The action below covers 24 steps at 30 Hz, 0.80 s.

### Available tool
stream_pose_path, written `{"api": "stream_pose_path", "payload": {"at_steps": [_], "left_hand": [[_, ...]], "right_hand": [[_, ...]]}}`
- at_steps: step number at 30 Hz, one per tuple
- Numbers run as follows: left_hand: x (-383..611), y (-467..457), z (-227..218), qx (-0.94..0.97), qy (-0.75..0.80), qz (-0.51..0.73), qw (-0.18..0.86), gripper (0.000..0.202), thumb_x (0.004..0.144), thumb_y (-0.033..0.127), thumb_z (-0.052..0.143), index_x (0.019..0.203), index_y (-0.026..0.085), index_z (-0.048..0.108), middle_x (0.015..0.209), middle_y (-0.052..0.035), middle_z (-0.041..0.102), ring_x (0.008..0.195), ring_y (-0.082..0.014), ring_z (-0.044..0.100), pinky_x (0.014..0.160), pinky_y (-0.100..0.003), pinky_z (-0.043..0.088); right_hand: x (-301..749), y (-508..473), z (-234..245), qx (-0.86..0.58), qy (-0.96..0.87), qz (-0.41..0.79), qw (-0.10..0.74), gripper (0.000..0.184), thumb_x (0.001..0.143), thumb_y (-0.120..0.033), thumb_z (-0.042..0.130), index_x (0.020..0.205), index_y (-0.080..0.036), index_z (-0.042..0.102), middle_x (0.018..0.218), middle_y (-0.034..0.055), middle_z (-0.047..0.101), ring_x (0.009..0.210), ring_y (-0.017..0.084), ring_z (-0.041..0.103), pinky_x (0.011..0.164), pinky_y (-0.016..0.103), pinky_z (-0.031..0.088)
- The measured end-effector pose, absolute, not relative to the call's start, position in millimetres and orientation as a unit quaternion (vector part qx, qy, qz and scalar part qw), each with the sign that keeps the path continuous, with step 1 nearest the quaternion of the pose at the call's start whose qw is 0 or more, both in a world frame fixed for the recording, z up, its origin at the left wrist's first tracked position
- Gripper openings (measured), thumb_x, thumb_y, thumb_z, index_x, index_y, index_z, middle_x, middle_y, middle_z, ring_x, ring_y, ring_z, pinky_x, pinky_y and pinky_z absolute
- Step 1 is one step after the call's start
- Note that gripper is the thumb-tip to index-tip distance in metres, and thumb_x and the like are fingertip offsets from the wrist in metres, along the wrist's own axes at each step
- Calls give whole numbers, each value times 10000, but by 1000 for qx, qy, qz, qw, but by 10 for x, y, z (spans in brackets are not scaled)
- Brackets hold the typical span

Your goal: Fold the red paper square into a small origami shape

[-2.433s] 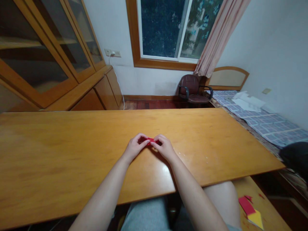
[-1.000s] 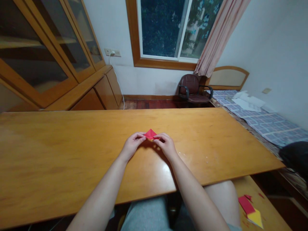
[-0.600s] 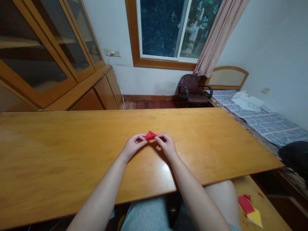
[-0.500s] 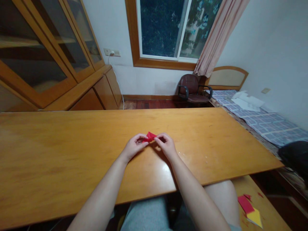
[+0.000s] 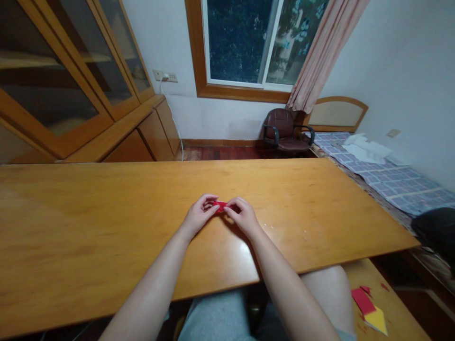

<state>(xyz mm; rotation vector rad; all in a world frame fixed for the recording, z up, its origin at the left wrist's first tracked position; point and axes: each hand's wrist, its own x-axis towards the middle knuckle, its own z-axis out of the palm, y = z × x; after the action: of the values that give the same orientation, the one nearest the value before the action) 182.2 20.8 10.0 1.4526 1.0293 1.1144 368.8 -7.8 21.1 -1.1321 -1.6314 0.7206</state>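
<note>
A small folded piece of red paper (image 5: 221, 205) lies low on the wooden table (image 5: 106, 208), near its middle. My left hand (image 5: 197, 217) pinches its left end with curled fingers. My right hand (image 5: 241, 217) pinches its right end the same way. The fingertips of both hands meet over the paper and cover most of it, so only a thin red strip shows between them.
Red and yellow paper scraps (image 5: 369, 310) lie on a lower surface at the bottom right. A dark office chair (image 5: 284, 131) stands under the window, a bed with a checked cover (image 5: 387, 177) runs along the right, and glass-door cabinets (image 5: 71, 85) stand at the left.
The red paper stood up as a small pointed triangle between my fingers. It is now pressed flat, and both hands have closed in over it.
</note>
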Motion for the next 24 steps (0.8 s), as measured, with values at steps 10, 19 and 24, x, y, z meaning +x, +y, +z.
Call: {"api": "stream_pose_path", "payload": {"at_steps": [10,19,24], "left_hand": [[1810,160,283,632,393,455,489,221,826,378,659,892,170,694,1055,-104,726,1009,-234,660,964,-403,499],[1792,187,252,664,402,458,432,169,815,332,639,742,180,652,957,-74,695,932,-210,639,899,-338,489],[1802,194,211,637,403,473,456,171,782,332,673,726,184,609,884,-45,657,873,-190,623,837,-312,501]], "right_hand": [[3686,-71,213,-474,-664,300,494,83,850,-268,658,806,-198,665,780,15,643,704,153,590,684,269,464],[3689,-73,211,-477,-656,301,503,52,848,-248,650,832,-201,666,796,9,640,710,150,592,689,269,473],[3689,-67,208,-478,-645,312,507,59,843,-260,653,844,-203,666,803,10,640,687,145,589,674,266,483]]}}
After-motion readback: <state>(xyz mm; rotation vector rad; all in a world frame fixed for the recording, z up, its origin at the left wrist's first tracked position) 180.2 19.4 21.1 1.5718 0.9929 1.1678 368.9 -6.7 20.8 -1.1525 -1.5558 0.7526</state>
